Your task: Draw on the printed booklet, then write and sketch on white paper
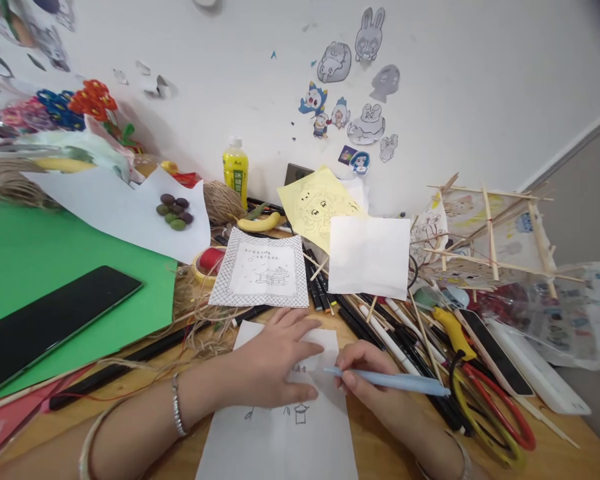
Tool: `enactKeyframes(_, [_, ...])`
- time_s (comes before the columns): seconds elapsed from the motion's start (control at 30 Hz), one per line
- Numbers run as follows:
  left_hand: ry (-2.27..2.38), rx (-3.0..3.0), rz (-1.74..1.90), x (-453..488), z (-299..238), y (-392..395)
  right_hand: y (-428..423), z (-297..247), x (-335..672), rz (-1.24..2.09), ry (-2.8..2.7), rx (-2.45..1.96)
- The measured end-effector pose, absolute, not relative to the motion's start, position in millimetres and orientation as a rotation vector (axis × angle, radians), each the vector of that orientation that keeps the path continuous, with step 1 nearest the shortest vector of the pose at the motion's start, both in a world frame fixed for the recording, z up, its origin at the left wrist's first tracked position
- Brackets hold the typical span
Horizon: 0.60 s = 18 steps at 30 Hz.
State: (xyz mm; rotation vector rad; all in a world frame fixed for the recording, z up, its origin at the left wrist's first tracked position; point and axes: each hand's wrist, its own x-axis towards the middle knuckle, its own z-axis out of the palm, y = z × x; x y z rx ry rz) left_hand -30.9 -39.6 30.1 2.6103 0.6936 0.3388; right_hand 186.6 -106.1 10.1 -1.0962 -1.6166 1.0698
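Observation:
A white sheet of paper (280,443) lies on the table in front of me, with small line drawings and some written characters on it. My left hand (283,360) rests flat across its upper part, fingers spread, covering some of the marks. Between the thumb and fingers of my right hand (370,380) is a light blue pen (400,381), its tip pointing left, close to the written characters. Whether the tip touches the paper I cannot tell. Just beyond the sheet lies a bordered drawing of a house (263,272).
Markers and sticks (380,327) crowd the right, beside scissors (500,407), a phone (497,350) and a stick frame (490,233). To the left, a black tablet (55,327) lies on green paper (145,267). A yellow bottle (235,170) stands by the wall.

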Motion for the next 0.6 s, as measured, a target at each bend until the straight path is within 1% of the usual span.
enactKeyframes(0.1, [0.587,2.613,0.245,-32,22,-42,-110,4,185,1.074,-1.630,-1.141])
enactKeyframes(0.2, [0.524,2.615,0.252,-32,15,-44,-112,3,181,1.089,-1.750,-1.167])
enactKeyframes(0.37, [0.475,2.577,0.354,-34,11,-46,-111,6,174,0.844,-2.098,-1.077])
enactKeyframes(0.6, [0.402,2.510,0.345,-35,12,-45,-114,3,173,0.723,-2.171,-1.071])
